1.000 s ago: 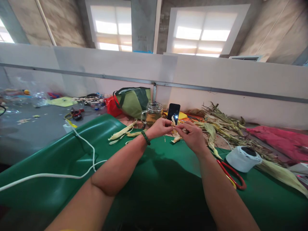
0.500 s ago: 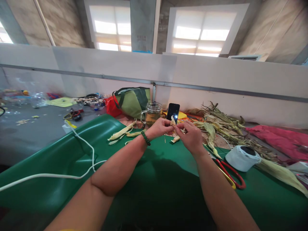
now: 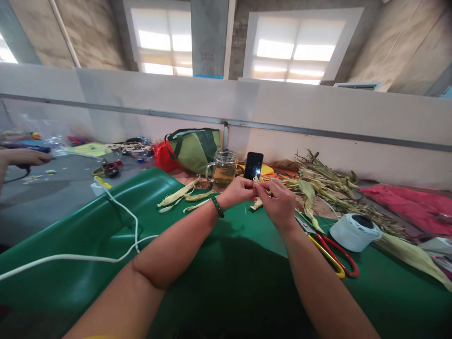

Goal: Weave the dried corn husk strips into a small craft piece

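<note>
My left hand [image 3: 240, 190] and my right hand [image 3: 278, 200] meet over the green mat [image 3: 247, 249], fingertips pinching a small pale husk piece [image 3: 257, 179] between them. Just behind them a dark phone [image 3: 254, 165] stands upright. Another husk scrap [image 3: 257, 204] lies beneath the fingers. Left of my left hand are several dried husk strips [image 3: 180, 193]. Beyond it stands a glass mug [image 3: 225, 169] with amber liquid. Red and yellow scissors [image 3: 334, 254] lie by my right forearm, next to a white spool of cord [image 3: 355, 232].
A green bag [image 3: 196, 148] and a red bag [image 3: 164, 157] sit at the back. Dried husks [image 3: 328, 181] are piled at the right, near pink cloth [image 3: 413, 207]. A white cable [image 3: 70, 257] crosses the mat. Another person's hand [image 3: 30, 156] holds a dark tool at the far left.
Another person's hand with a dark tool has come in at the far left. My hands have shifted slightly downward, still pinched together, and the husk tip between them sits a little lower.
</note>
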Available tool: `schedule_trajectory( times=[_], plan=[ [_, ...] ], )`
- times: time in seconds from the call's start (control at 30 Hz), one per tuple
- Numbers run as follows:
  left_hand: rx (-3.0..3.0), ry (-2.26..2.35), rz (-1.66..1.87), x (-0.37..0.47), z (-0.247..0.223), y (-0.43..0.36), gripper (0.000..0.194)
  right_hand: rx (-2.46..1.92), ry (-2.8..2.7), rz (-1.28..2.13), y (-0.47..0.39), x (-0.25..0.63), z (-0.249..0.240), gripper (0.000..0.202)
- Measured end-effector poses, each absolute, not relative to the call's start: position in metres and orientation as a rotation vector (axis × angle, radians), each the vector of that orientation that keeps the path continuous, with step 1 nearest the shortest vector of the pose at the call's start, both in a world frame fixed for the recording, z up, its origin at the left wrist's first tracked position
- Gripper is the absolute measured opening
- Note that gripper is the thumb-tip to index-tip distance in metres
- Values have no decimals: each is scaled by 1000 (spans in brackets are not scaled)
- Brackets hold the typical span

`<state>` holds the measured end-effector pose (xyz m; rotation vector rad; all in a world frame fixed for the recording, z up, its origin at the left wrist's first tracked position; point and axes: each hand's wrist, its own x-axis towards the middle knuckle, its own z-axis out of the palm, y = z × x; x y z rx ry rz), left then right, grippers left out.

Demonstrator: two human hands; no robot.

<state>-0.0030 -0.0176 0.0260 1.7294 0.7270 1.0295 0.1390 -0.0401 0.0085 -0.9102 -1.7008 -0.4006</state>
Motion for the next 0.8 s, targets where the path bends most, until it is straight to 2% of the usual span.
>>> schedule_trajectory(
  times=[0.17,0.4,0.67,0.8],
  plan=[
    [2013,838,1137,-3,15,-8,26,-898,-1771,-295,-37,141,8,27],
    [2372,1033,1152,-3,15,-8,19,-996,-1800,-46,-37,146,10,23],
    [2650,1263,973,-1,16,-13,20,-1001,-1875,202,-32,153,15,14],
    [2677,1246,929,1,16,-15,22,-956,-1830,290,-30,160,16,16]
  ],
)
